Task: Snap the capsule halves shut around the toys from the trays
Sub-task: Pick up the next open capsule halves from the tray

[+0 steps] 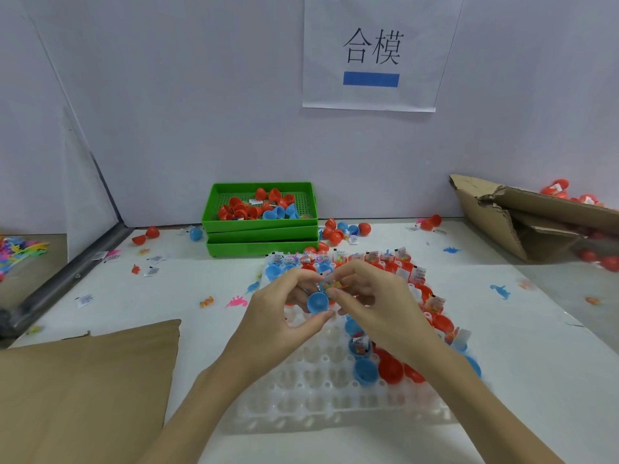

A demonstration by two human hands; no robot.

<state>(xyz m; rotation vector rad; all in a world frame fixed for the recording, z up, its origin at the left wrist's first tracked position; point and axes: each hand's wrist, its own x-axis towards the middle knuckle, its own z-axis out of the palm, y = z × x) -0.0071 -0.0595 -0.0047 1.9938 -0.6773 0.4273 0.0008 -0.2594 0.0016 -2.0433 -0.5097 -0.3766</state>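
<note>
My left hand [284, 306] grips a blue capsule half [317, 303] between thumb and fingers, above the white moulded tray [301, 393]. My right hand [375, 296] pinches a small bagged toy [331, 285] at the rim of that half. The tray's right side holds several red capsule halves [390, 370] and blue capsule halves [365, 372], many with toys and white slips in them. Its left and near cells are bare.
Stacked green trays [261, 226] with loose red and blue halves stand at the back. A torn cardboard box [522, 216] with red capsules lies at the right. Brown cardboard [87, 390] covers the near left. Loose toys, slips and capsules are scattered on the white table.
</note>
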